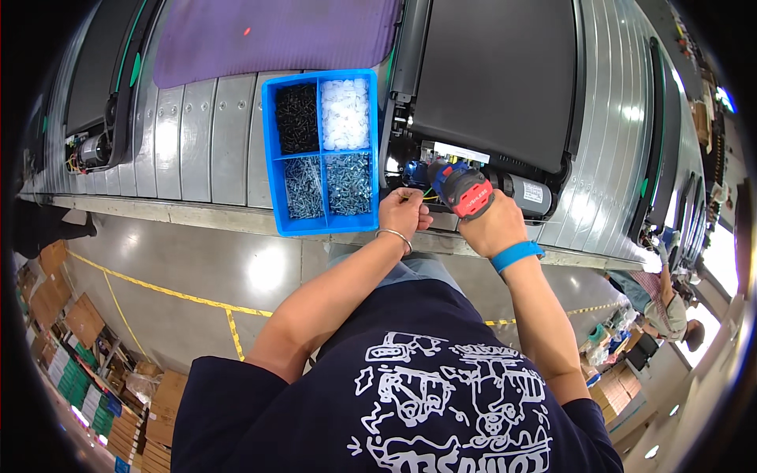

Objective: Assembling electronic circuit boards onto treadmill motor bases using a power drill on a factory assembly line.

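Note:
My right hand (495, 224) grips a cordless drill (467, 189), red, blue and black. Its front end reaches over the opened motor bay of a treadmill (493, 71), where wires and a blue part show. Just left of the drill, my left hand (403, 211) is closed with fingertips pinched together at the bay's near edge. Whatever those fingers hold, if anything, is too small to make out. A silver cylindrical motor (530, 195) with a white label lies in the bay, right of the drill. Where the drill's tip meets the treadmill cannot be seen.
Left of my hands stands a blue divided bin (272, 169) with black screws, white pieces and silver screws. Behind it lies a purple mat (272, 39) on the metal slat conveyor (197, 142). Other treadmills flank this one. Another person (670, 311) works at far right.

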{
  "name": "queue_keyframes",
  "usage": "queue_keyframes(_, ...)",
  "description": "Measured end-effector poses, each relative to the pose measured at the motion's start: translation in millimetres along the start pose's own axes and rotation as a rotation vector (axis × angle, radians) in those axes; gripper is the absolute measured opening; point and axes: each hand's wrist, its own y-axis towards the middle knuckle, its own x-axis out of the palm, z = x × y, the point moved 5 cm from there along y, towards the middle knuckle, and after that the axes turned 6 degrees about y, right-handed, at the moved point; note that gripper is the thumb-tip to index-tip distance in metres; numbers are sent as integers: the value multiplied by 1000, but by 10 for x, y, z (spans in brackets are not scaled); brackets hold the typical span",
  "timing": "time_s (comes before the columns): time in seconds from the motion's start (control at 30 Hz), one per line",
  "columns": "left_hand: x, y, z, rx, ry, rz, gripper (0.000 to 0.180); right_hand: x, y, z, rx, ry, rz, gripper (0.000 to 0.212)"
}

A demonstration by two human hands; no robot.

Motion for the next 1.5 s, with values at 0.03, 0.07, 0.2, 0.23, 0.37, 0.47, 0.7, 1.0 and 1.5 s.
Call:
queue_keyframes(0.03,0,0,0,8,5,-2,14,-3,-40,22,4,16,-1,25)
queue_keyframes(0.07,-11,0,8,17,27,5,14,26,-85,105,4,23,9,25)
queue_keyframes(0.2,-44,-86,293,373,366,71,15,167,-476,599,-168,330,120,20)
queue_keyframes(0.23,-2,-183,461,700,629,142,15,95,-690,645,-355,351,282,22)
queue_keyframes(0.37,716,-544,619,1401,1369,-31,25,286,-1210,1438,-153,880,513,27)
queue_keyframes(0.47,1092,-452,369,1512,1822,-194,33,470,-1403,1733,112,1314,580,28)
queue_keyframes(0.7,1016,-352,360,1262,2238,-331,49,689,-1715,1923,310,1746,731,30)
queue_keyframes(1.0,1009,-135,529,1146,1374,-73,25,659,-1654,1952,167,1679,623,29)
queue_keyframes(1.5,1279,92,407,1013,1703,395,32,654,-1483,2173,96,1550,508,28)
